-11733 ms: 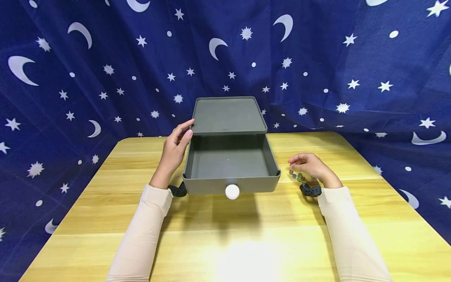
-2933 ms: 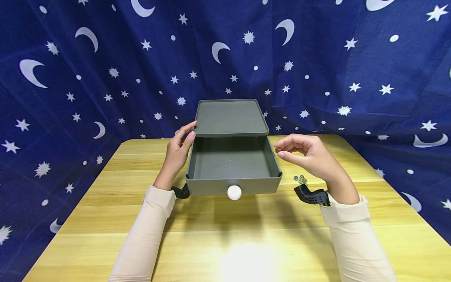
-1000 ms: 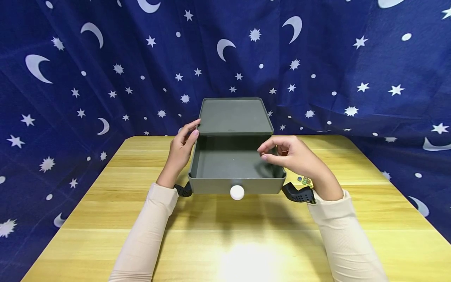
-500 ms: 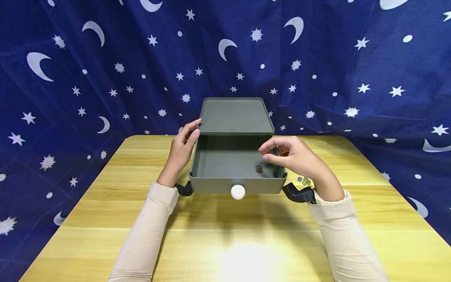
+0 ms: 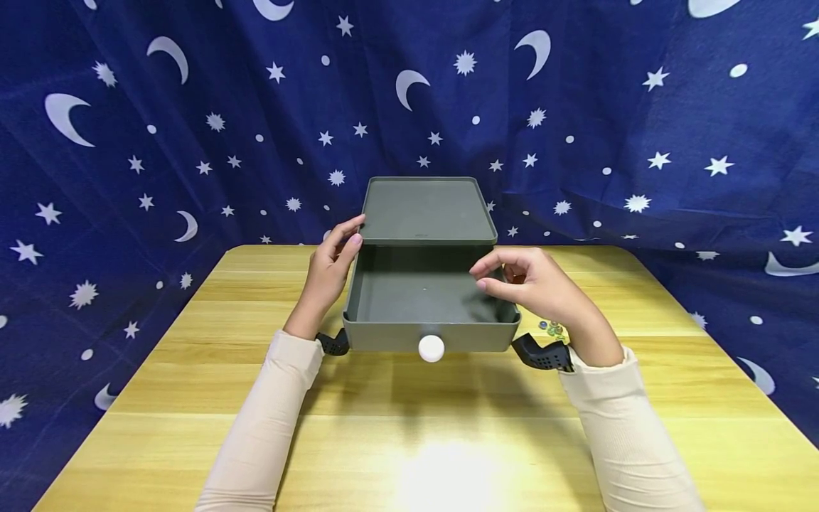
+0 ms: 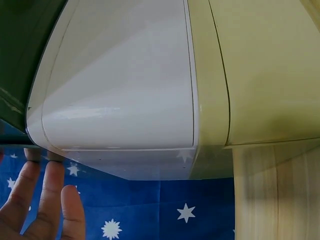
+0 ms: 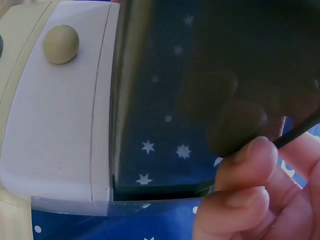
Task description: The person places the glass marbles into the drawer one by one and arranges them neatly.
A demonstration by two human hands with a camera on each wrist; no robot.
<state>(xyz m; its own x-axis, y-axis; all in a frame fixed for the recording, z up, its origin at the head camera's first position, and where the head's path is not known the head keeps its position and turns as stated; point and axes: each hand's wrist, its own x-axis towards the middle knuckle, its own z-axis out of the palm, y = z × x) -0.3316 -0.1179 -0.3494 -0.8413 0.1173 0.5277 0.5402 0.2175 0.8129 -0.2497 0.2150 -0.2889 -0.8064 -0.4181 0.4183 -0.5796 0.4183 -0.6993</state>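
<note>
In the head view a dark grey-green drawer stands pulled out below the flat top of its cabinet, with a white round knob on its front. My left hand touches the cabinet's left upper edge; in the left wrist view its fingers lie extended against the side. Over the drawer's right part hovers my right hand, thumb and forefinger parted with nothing between them. No marble shows inside the drawer; its front wall hides the nearest floor. Several small glass marbles lie on the table right of the drawer.
The wrist views show a white drawer front with a cream knob and a yellow drawer front lower down. A wooden table carries everything. Behind hangs a blue star-and-moon curtain.
My right hand picked a marble off the table, brought it left over the drawer and let it drop in; the marble is now out of sight. The left hand has stayed on the cabinet.
</note>
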